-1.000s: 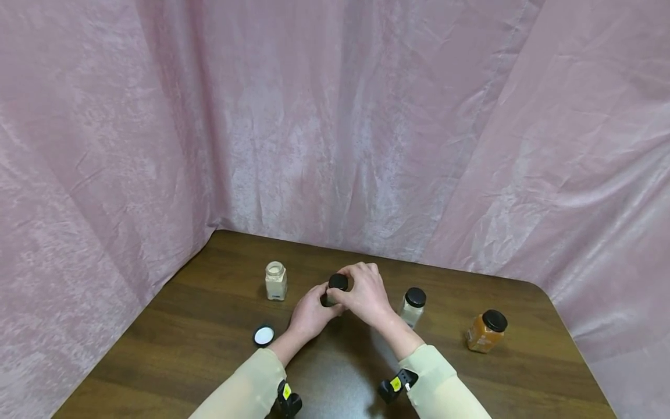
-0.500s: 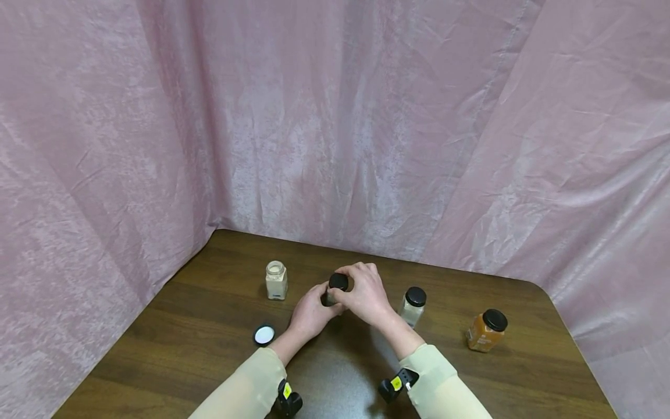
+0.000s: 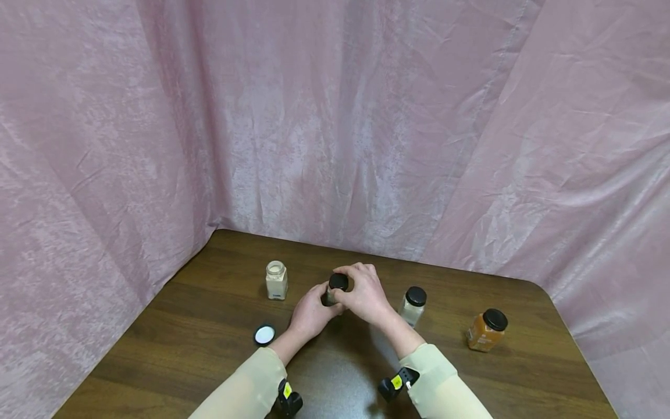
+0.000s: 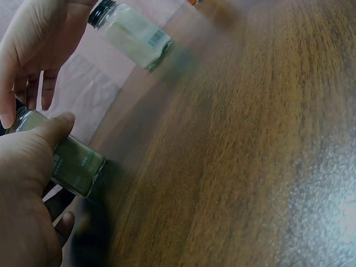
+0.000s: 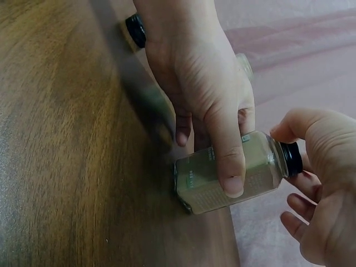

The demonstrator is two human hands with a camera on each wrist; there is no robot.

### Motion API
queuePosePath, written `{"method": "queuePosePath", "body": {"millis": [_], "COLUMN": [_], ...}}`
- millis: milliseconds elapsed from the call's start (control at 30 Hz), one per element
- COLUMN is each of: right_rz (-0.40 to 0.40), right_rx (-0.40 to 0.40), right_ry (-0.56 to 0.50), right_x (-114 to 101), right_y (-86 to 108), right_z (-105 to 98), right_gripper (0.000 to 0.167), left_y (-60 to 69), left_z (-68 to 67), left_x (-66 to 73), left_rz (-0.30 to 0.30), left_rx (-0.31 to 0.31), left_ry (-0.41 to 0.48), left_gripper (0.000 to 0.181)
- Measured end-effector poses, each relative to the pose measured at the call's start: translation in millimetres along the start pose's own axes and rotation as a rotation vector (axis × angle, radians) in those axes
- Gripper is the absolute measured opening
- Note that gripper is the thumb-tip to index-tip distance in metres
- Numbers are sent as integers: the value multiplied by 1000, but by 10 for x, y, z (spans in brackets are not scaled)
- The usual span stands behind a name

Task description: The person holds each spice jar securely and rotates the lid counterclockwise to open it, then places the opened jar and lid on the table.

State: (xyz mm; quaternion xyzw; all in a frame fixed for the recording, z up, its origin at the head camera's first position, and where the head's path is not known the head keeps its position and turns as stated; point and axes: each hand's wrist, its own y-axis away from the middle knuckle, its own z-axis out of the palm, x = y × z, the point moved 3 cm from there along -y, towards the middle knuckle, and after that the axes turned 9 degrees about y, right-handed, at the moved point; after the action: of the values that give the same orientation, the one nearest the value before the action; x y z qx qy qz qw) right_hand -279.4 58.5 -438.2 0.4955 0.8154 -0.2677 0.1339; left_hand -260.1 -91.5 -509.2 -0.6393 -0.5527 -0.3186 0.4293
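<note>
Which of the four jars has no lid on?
The leftmost jar in the head view: its mouth is bare. The held jar, the pale jar to its right and the orange jar are all capped in black.

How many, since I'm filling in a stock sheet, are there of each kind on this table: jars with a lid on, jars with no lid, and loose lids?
Jars with a lid on: 3 (held jar, pale lidded jar, orange jar)
Jars with no lid: 1 (open jar)
Loose lids: 1 (upturned lid)
Total: 5, counting each lidded jar as one
</note>
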Motion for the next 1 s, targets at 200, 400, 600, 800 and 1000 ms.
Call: {"method": "queuePosePath", "body": {"millis": [200, 400, 600, 800, 1000], "right_rz": [12, 10, 5, -19, 9], "right_rx": [-23, -40, -49, -32, -5], "right_ry": [-21, -38, -56, -64, -49], "right_x": [2, -4, -17, -21, 7], "right_y": [8, 4, 9, 11, 12], "right_z": [0, 5, 10, 3, 7], "right_gripper": [49, 52, 60, 68, 67], "left_y": [-3, 1, 1, 1, 4], "left_z": [7, 12, 14, 10, 8], "left_x": [5, 3, 5, 3, 2], "left_rz": [4, -8, -23, -18, -3], "left_rx": [1, -5, -7, -2, 11], "left_ry": [1, 11, 9, 8, 6], "left_gripper": [51, 52, 53, 52, 55]}}
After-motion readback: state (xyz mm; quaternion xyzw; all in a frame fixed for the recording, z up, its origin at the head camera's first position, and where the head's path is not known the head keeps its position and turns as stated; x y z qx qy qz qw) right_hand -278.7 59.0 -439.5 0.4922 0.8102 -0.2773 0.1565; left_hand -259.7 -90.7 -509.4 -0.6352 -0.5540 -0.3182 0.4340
